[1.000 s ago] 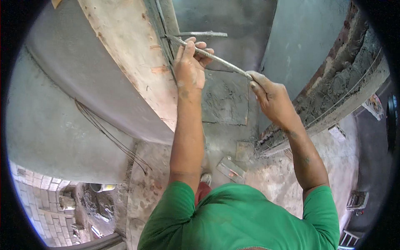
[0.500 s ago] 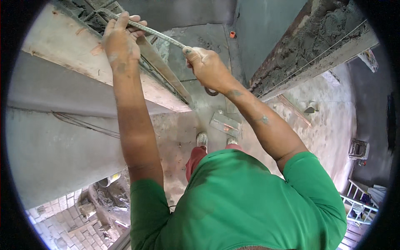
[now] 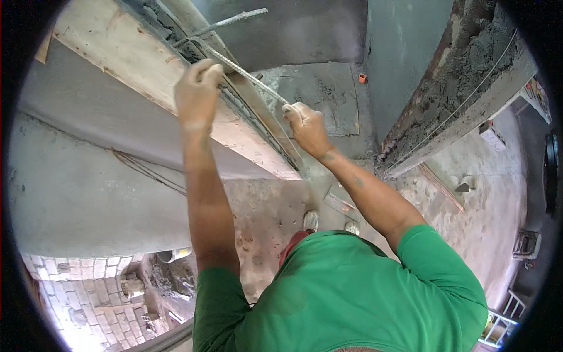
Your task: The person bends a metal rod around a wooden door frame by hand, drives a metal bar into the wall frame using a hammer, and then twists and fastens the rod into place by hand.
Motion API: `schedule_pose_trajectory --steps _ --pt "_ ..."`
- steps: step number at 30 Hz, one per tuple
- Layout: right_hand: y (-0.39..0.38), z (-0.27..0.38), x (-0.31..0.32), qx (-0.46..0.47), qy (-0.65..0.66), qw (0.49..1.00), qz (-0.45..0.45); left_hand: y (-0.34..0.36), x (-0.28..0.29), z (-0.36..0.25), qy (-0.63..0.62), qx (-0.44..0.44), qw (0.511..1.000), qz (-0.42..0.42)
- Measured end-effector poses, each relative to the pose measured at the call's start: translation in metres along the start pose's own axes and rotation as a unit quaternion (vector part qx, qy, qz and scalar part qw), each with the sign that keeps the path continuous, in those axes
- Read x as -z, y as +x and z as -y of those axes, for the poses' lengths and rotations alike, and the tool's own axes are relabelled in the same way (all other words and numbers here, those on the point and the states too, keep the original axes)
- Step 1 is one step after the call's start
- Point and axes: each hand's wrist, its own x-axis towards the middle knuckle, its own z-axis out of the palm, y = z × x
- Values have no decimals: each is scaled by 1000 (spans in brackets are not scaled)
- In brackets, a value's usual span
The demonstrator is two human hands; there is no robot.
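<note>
A ribbed steel bar (image 3: 243, 73) slants down from the top of the wooden form board to my right hand (image 3: 311, 129), which is closed around its near end. Its far end meets another bar piece (image 3: 231, 20) that sticks out to the right. My left hand (image 3: 196, 102) is just left of the bar, above the board, and apart from the bar. The left fingers are curled and a little blurred; whatever they may hold is hidden. Below the bar, the long pale board (image 3: 141, 58) runs beside a dark strip of mortar and a second, narrower board (image 3: 258, 102).
A mortar-covered beam (image 3: 451, 88) with a string along it rises at the right. On the floor below are a flat float (image 3: 340, 202), a pointed trowel (image 3: 463, 188) and thin wood strips (image 3: 443, 188). A small orange object (image 3: 362, 78) lies farther off. Wires (image 3: 146, 170) protrude from the left wall.
My left hand has come off the bar, drawn back toward me, and curled its fingers. My right hand still grips the bar. The view has shifted, showing more of the bar's far end.
</note>
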Motion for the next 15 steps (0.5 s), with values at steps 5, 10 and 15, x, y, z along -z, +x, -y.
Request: schedule_pose_trajectory --steps 5,10,15 --pt "12 22 1 -33 81 996 -10 25 61 -34 39 -134 986 -88" --pt "16 38 18 64 127 984 -102 63 61 -65 266 -280 920 -69" --pt "-12 18 76 -51 106 990 -73 87 12 -73 450 -435 780 23"
